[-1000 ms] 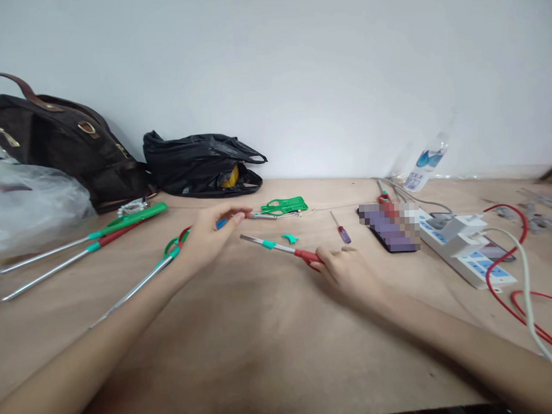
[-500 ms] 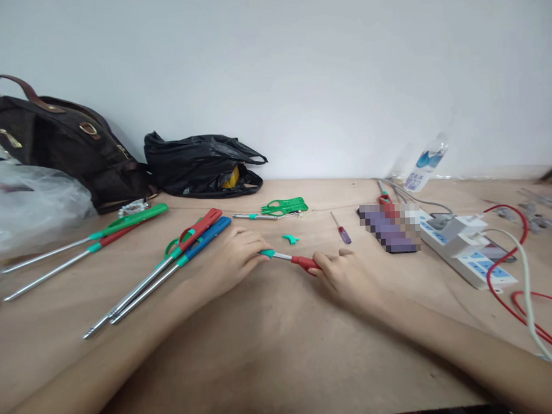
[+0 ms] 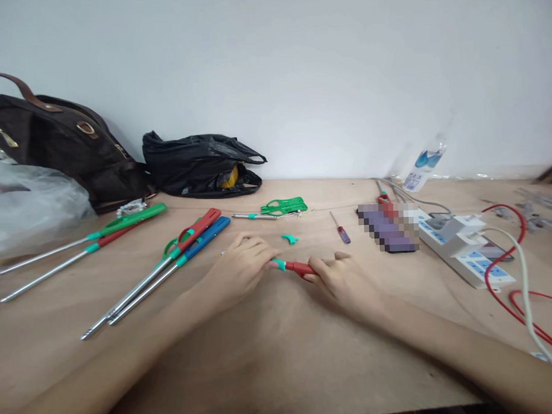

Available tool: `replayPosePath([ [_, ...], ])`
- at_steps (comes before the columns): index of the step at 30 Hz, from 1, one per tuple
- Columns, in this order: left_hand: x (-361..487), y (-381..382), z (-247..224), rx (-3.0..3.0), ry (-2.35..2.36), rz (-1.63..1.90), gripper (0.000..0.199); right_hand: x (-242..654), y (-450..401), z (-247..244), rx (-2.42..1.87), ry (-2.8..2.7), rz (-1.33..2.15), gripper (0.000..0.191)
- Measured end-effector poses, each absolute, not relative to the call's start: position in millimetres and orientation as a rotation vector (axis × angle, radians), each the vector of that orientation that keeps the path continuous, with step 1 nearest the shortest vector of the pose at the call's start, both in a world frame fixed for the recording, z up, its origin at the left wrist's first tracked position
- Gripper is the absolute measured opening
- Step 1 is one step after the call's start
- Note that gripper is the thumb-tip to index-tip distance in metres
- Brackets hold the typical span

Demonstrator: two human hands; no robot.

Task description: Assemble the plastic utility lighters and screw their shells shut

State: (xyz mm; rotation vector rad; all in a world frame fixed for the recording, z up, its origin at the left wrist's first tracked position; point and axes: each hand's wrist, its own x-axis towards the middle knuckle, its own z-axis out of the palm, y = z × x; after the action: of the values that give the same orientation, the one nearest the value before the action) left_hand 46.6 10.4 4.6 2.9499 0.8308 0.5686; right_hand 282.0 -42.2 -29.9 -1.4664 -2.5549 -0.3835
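Between my hands is a long-necked gas lighter with a red handle (image 3: 298, 268). My left hand (image 3: 244, 265) is closed at its neck, the fingertips on a teal collar (image 3: 278, 265) that sits against the handle's front end. The metal tube is mostly hidden by that hand. My right hand (image 3: 344, 277) is wrapped around the handle's rear part. Just beyond lie a small teal trigger piece (image 3: 290, 238), a green handle half (image 3: 284, 205) and a loose metal tube (image 3: 253, 217) with wires. A small screwdriver (image 3: 341, 229) rests farther right.
To the left lie several lighters, including a red one (image 3: 193, 231) and a blue one (image 3: 207, 236). Behind them stand a dark bag (image 3: 60, 136) and a black plastic bag (image 3: 188, 165). At right are a phone (image 3: 385, 230), a power strip (image 3: 463, 255), cables and a bottle (image 3: 423, 162).
My left hand has moved slightly right, bringing the teal collar up to the red handle. The bare stretch of metal tube between them no longer shows. My right hand keeps its grip.
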Motion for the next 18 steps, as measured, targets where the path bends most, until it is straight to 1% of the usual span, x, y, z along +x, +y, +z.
replayPosePath([
  [3,46.3,10.7,4.3,2.916,0.797,0.462,0.031,280.4,-43.5,-27.6,-1.468,-2.612,-0.380,0.024],
  [8,46.9,4.7,5.7,2.840,0.799,0.591,0.020,276.8,-48.6,-24.3,-1.515,-2.638,-0.396,0.023],
  [10,47.3,3.4,7.4,2.835,0.824,0.560,0.023,276.9,-49.4,-24.4,-1.540,-2.617,-0.392,0.022],
  [13,48.3,3.7,7.9,2.908,0.835,0.393,0.026,277.8,-49.0,-24.8,-1.548,-2.612,-0.372,0.023],
  [15,49.4,4.3,5.7,2.990,0.816,0.311,0.032,278.2,-48.7,-24.5,-1.507,-2.634,-0.361,0.023],
  [18,51.3,4.3,0.5,3.129,0.763,0.326,0.042,277.9,-49.3,-23.4,-1.450,-2.659,-0.367,0.023],
])
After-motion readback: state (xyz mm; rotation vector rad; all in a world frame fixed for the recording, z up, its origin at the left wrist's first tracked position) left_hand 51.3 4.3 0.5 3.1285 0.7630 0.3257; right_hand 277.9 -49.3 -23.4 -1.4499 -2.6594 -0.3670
